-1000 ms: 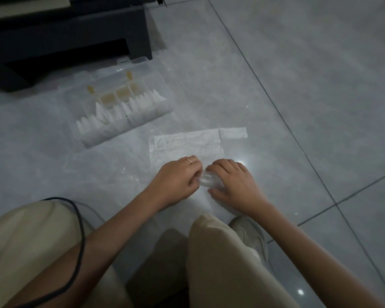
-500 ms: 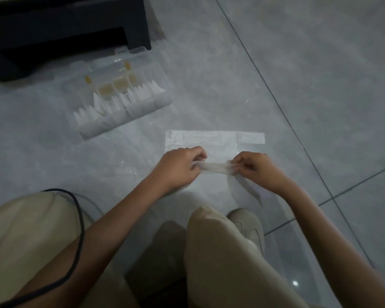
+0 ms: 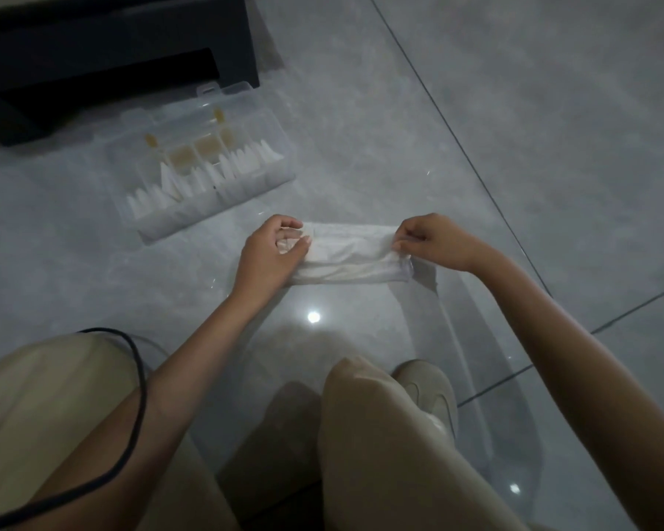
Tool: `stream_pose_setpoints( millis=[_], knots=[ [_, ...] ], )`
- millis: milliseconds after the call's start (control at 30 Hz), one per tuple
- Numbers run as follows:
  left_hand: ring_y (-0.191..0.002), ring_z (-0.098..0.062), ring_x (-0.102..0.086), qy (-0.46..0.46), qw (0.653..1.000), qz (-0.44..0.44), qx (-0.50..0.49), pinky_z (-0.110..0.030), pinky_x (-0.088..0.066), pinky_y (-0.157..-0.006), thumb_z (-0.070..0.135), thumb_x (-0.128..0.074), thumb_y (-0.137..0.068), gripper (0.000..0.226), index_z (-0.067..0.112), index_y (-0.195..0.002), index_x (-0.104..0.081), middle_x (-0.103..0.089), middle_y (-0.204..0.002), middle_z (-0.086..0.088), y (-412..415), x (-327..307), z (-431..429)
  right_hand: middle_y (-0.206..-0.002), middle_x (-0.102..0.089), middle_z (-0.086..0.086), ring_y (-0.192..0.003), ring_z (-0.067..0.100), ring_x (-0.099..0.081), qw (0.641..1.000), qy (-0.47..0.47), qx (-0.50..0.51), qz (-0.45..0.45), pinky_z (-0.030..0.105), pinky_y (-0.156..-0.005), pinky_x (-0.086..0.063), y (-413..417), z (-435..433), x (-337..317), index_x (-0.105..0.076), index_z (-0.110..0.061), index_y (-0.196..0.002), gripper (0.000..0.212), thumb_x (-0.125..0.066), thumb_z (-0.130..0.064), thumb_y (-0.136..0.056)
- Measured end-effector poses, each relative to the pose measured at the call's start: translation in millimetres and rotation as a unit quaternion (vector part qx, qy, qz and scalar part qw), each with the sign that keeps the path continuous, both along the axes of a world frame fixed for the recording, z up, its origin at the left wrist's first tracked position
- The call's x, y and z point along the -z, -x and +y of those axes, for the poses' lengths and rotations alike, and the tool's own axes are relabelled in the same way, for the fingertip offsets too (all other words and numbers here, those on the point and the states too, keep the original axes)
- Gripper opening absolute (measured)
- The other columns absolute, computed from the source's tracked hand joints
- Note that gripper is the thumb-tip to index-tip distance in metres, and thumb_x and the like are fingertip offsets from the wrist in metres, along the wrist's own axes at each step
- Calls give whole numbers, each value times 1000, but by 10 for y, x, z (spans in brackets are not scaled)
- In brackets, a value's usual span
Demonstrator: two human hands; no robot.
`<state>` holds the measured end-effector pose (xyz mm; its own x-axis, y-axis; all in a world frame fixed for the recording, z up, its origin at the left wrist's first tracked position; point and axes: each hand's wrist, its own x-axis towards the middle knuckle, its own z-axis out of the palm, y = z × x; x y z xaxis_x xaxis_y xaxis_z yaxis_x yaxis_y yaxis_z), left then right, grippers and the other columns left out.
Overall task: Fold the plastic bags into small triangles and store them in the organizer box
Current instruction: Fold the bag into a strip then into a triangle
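A thin whitish plastic bag is stretched into a long band just above the grey tiled floor, folded lengthwise. My left hand pinches its left end with curled fingers and thumb. My right hand pinches its right end. The clear organizer box lies open on the floor to the upper left of my hands, with a row of several white folded triangles standing in its front compartments.
A dark low furniture piece stands behind the box. My bent knees in beige trousers and a light shoe fill the foreground. A black cable runs over my left leg. A clear plastic sheet lies on the floor.
My hands moved apart and forward, drawing the bag from a small bunch into a long flat band over the spot where the flat bag lay. The camera tilted slightly.
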<state>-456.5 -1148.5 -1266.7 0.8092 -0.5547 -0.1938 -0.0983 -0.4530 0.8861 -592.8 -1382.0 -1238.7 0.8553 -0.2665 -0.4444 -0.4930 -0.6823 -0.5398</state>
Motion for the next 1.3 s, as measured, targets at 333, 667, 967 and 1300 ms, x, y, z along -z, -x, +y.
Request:
stream_pose_setpoints(
  millis=[333,667,967,1300],
  knots=[
    [-81,-14,-56,-86,991,-102,18,-28,-42,-69,26,-69,-87,42,19,-123,-49,-56,-101,9,46,22,-12,-71,-52,-2,-76,22,-52,993,85,70,39,30,-61,-37,-117,-9,130,-54,-14,-76,22,-62,-29,-89],
    [-90,-19,-59,-129,973,-188,44,-24,-32,-71,23,-56,-96,37,18,-132,-45,-61,-117,-1,76,66,16,-83,-60,1,-82,22,-58,979,146,132,50,29,-73,-44,-224,-74,214,-60,-17,-78,22,-64,-37,-88],
    [-107,-28,-55,-156,955,-241,68,-37,-43,-82,19,-60,-91,46,12,-134,-43,-46,-135,-10,78,81,-16,-61,-46,-5,-72,21,-49,949,279,128,69,34,-81,-22,-153,-63,162,-54,-18,-67,40,-52,-51,-90],
    [-149,-11,-4,-295,823,-372,312,-48,12,-114,47,-2,-95,67,18,-155,-10,-7,-162,1,28,323,-51,-62,-51,0,-66,20,-49,925,346,118,101,37,-86,-25,-169,-120,157,-60,-14,-69,52,-48,-61,-89]
  ],
)
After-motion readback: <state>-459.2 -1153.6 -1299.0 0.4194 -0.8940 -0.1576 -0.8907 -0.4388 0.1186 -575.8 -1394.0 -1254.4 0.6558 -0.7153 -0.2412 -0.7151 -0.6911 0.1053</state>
